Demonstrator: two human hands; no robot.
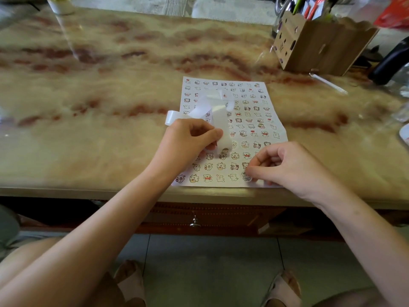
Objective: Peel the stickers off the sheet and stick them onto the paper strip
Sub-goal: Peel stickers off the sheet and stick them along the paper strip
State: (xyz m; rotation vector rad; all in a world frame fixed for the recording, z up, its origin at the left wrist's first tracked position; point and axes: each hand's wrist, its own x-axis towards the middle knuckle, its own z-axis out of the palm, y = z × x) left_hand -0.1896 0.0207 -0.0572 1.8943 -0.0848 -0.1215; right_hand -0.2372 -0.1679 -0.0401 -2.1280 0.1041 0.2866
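A white sticker sheet (254, 120) with several rows of small cartoon stickers lies flat near the table's front edge. My left hand (188, 142) pinches a long white paper strip (203, 107) that curls and loops above the sheet's left half; a sticker (224, 153) is on the strip's lower end. My right hand (285, 165) rests on the sheet's lower right corner, with thumb and forefinger tips at a sticker (246, 176) in the bottom row. Whether that sticker is lifted I cannot tell.
The marble-patterned table (99, 107) has a cardboard pen holder (321, 45) with pens at the back right, a black object (391, 60) beside it and a jar (59, 5) at the back left. Below the front edge is a drawer with a metal handle (194, 221).
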